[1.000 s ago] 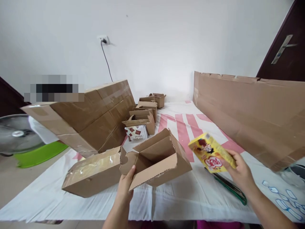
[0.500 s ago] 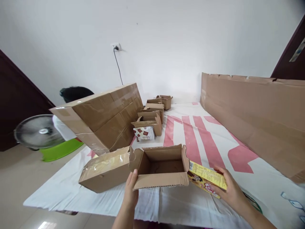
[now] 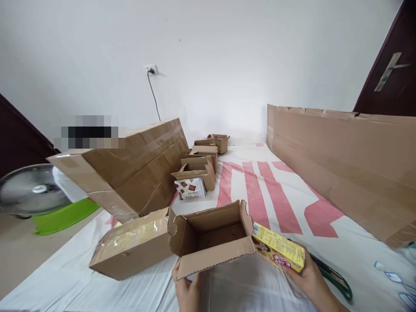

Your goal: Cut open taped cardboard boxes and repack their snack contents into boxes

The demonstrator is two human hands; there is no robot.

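Note:
An open, empty-looking cardboard box (image 3: 216, 255) faces upward at the front of the cloth, its flaps spread. My left hand (image 3: 188, 288) grips it low at the front, fingers partly hidden under the front flap. In my right hand (image 3: 300, 271) is a yellow printed carton (image 3: 279, 251), held by its right end. The carton's other end meets or nearly meets the box's right side. Against the left flap stands a closed, taped cardboard box (image 3: 136, 247).
A tall cardboard stack (image 3: 139, 169) stands left, and a long cardboard panel (image 3: 341, 173) on the right. Small open boxes (image 3: 204, 162) run toward the wall, a "Meal" packet (image 3: 190, 188) before them. A green-handled tool (image 3: 339, 286) lies beside my right hand. A fan (image 3: 37, 188) is far left.
My left hand has shifted from the box's left front corner to beneath its front flap. The box has turned slightly, its front left side nearer me. The carton stays in my right hand. The view has shifted.

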